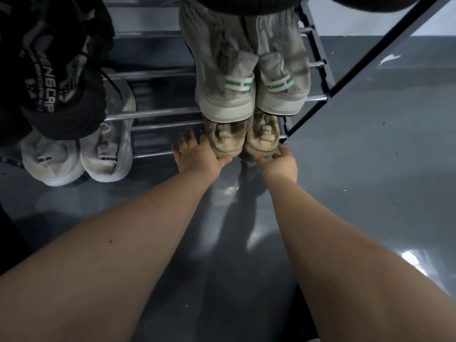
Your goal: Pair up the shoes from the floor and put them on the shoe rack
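A pair of beige shoes stands heel-out on the lowest tier of the metal shoe rack (pixel 158 114): the left beige shoe (pixel 228 139) and the right beige shoe (pixel 264 139). My left hand (pixel 197 154) has its fingers spread, with the thumb under the left shoe's heel. My right hand (pixel 282 161) touches the right shoe's heel with thumb and fingertips. One tier up sits a grey pair with green-lettered heel tabs (pixel 251 77).
A white pair (pixel 79 154) stands on the bottom tier at left, with black shoes (pixel 56 70) above it. The rack's dark side frame (pixel 320 60) and a slanted bar (pixel 365 58) close the right. Glossy grey floor (pixel 370 181) spreads below and to the right.
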`<state>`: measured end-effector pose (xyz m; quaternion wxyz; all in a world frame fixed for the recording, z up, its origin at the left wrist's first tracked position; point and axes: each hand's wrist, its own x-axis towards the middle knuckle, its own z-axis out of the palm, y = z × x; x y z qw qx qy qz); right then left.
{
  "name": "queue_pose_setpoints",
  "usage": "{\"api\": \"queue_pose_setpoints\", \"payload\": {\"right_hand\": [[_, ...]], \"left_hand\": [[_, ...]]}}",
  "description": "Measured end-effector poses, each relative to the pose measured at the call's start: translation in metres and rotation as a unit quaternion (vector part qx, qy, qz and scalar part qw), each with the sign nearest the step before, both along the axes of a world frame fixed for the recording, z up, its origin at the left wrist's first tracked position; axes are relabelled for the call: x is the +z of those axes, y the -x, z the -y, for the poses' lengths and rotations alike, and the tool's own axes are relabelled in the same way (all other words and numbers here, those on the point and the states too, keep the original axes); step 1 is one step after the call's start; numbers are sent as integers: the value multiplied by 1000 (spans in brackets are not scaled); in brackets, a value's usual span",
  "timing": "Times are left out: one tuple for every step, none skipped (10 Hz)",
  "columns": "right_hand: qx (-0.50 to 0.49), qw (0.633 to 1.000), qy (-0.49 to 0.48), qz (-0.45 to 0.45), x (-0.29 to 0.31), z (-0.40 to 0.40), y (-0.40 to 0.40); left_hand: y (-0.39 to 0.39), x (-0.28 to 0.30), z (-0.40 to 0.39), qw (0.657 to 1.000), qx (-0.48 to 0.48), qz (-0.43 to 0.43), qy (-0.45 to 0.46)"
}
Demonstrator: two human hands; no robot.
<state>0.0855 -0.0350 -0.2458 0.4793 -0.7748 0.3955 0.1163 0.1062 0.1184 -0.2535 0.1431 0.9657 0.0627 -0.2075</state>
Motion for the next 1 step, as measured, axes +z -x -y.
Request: {"api": "queue_pose_setpoints", "payload": {"right_hand": [[82,995,40,-34,7,-8,13]], "left_hand": [[11,10,-7,999,-40,9,-21]]}}
